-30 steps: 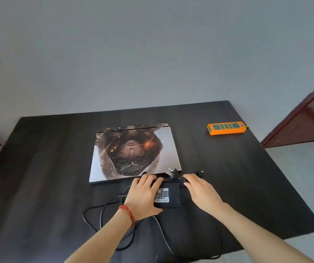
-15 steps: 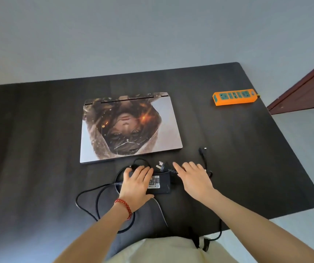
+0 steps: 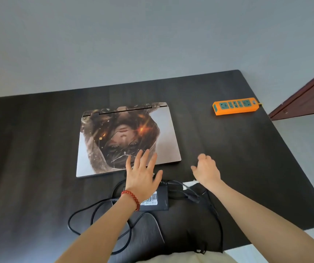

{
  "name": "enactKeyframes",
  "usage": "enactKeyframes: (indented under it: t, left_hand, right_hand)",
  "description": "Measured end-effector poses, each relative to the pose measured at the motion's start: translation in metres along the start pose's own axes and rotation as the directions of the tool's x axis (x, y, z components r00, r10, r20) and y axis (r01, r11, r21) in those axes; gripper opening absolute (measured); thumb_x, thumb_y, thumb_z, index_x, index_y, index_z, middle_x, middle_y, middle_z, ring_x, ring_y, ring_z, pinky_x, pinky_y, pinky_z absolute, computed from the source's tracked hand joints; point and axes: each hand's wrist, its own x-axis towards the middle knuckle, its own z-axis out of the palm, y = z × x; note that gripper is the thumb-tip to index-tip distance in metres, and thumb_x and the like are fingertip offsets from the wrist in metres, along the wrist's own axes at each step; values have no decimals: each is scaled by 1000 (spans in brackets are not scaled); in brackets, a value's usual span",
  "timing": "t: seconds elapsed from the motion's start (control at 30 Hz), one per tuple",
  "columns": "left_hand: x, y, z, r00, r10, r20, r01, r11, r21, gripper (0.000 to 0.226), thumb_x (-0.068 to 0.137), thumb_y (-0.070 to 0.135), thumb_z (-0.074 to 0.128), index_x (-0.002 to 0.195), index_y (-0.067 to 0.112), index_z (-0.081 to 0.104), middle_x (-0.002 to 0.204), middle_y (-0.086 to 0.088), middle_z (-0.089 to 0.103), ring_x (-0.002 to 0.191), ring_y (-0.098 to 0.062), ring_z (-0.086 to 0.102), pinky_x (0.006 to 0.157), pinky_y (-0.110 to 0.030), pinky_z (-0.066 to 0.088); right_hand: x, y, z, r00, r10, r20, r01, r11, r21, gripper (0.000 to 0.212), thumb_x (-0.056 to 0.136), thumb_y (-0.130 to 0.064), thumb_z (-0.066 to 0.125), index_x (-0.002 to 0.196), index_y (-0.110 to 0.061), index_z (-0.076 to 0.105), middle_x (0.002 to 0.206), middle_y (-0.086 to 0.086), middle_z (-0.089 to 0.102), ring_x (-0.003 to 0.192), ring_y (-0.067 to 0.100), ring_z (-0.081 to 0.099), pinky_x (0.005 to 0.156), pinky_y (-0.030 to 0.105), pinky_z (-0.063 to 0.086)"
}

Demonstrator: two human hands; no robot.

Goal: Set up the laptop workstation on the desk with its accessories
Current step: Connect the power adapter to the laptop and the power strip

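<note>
The left hand hovers, fingers spread, over the closed laptop's near edge at frame centre. The right hand, fingers loosely curled and holding nothing, hangs beside it above the charger.

Both forearms reach in bare from the near edge of the worktop, angled toward its middle. Left hand: palm down, fingers straight and spread, pointing at the far edge, holding nothing; a red bead bracelet circles the wrist. Right hand: set apart to the right at about the same reach, back of hand up, fingers loosely curled under, thumb out to the left, nothing seen in its grasp.
</note>
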Motion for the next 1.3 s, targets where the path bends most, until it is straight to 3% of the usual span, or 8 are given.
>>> enactKeyframes:
  t: [0.23, 0.47, 0.6, 0.8, 0.93, 1.07, 1.2, 1.3]
  left_hand:
    - [28, 4, 8, 993, -44, 108, 42, 999, 26, 55, 83, 48, 30, 123, 19, 56, 127, -10, 59, 119, -31, 55, 92, -60, 42]
    - [81, -3, 5, 996, -37, 79, 37, 999, 0, 56, 89, 46, 25, 139, 21, 37, 148, -10, 35, 138, -31, 28, 109, -59, 19]
    - [121, -10, -6, 997, -66, 47, 66, 998, -11, 52, 95, 43, 27, 142, 23, 28, 153, -7, 25, 141, -29, 19, 113, -56, 14]
    - [183, -44, -11, 986, -148, 73, 150, 988, -28, 54, 96, 44, 23, 146, 26, 11, 157, -3, 7, 144, -27, 5, 116, -51, 7]
    - [220, -74, -8, 982, -181, 49, 183, 982, -43, 55, 97, 41, 26, 147, 22, 11, 156, -3, 10, 144, -24, 5, 115, -51, 9]
    - [250, -98, 0, 985, -174, 19, 175, 977, -118, 50, 97, 38, 30, 143, 20, 26, 149, 0, 30, 139, -20, 21, 115, -46, 12]
    - [258, -107, 13, 978, -173, -115, 157, 978, -135, 49, 89, 42, 24, 113, 20, 61, 112, 2, 63, 106, -19, 57, 100, -40, 35]
    - [258, -109, 24, 970, -184, -158, 167, 979, -116, 45, 88, 42, 26, 103, 22, 64, 100, 4, 66, 95, -18, 60, 94, -40, 39]
  right_hand:
    - [28, 15, 1, 995, 89, 50, -84, 991, -109, 29, 90, -15, 52, 114, -4, 39, 111, 15, 60, 101, 36, 58, 69, 36, 42]
    - [85, -24, -49, 952, -49, -301, 154, 929, 337, 29, 94, -8, 44, 123, -7, 42, 121, 16, 51, 99, 39, 58, 87, 47, 47]
    - [131, -65, -95, 906, -35, -422, 289, 779, 556, 32, 94, -1, 39, 126, -6, 42, 122, 15, 49, 102, 25, 55, 85, 27, 43]
    - [195, -129, -104, 905, -200, -377, 379, 783, 494, 28, 95, 0, 37, 120, -5, 48, 113, 4, 37, 97, 8, 41, 83, 11, 31]
    - [232, -159, -60, 893, -367, -259, 445, 800, 403, 7, 93, -10, 50, 99, -12, 52, 101, 2, 40, 83, 8, 48, 83, 23, 39]
    - [256, -174, -41, 894, -408, -187, 446, 854, 268, 26, 98, -14, 37, 115, -4, 53, 115, 11, 50, 97, 24, 55, 83, 28, 41]
    - [284, -152, -50, 938, -274, -212, 323, 912, 251, 27, 98, -12, 35, 116, -3, 53, 119, 16, 52, 101, 26, 55, 83, 27, 40]
    - [291, -115, -62, 959, -101, -263, 166, 957, 237, 28, 99, -14, 33, 116, -3, 53, 120, 18, 52, 98, 30, 55, 81, 32, 39]
